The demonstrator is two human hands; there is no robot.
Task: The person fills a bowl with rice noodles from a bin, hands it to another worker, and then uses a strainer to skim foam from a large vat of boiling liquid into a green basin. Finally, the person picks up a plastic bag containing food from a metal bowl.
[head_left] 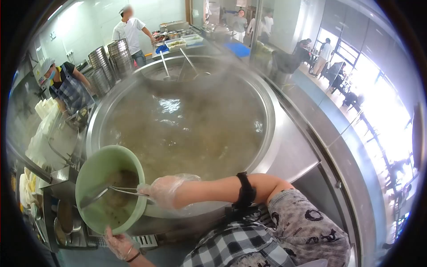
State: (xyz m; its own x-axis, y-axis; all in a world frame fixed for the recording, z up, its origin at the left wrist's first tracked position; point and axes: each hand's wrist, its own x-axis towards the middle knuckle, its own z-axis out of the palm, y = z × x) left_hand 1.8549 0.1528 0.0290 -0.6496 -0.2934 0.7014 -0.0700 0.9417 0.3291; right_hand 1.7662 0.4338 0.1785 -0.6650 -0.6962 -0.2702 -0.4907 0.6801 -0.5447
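Two gloved hands on the go here, and we'll take it left to right. Far left, a co-worker [74,89] in a checkered apron leans over some gear that steam blurs pretty badly. Next up is our green bucket [100,163], mouth tipped our way, beside the near left rim of the big pot [274,120]. There's a murky puddle with dark bits inside, and we can't make out what they are.

A metal scoop [98,194] reaches into the bucket, its head by the left inner wall. Our left hand [119,244] is at the bucket's lower rim, fingertips touching it; the bucket hides part of the grip, so we can't tell if it's really pinching. Our right hand [163,190] sits just right of the bucket, fingers closed round the scoop's handle, though the baggy glove blurs the finger detail. Steam hazes the pot's cloudy liquid too.
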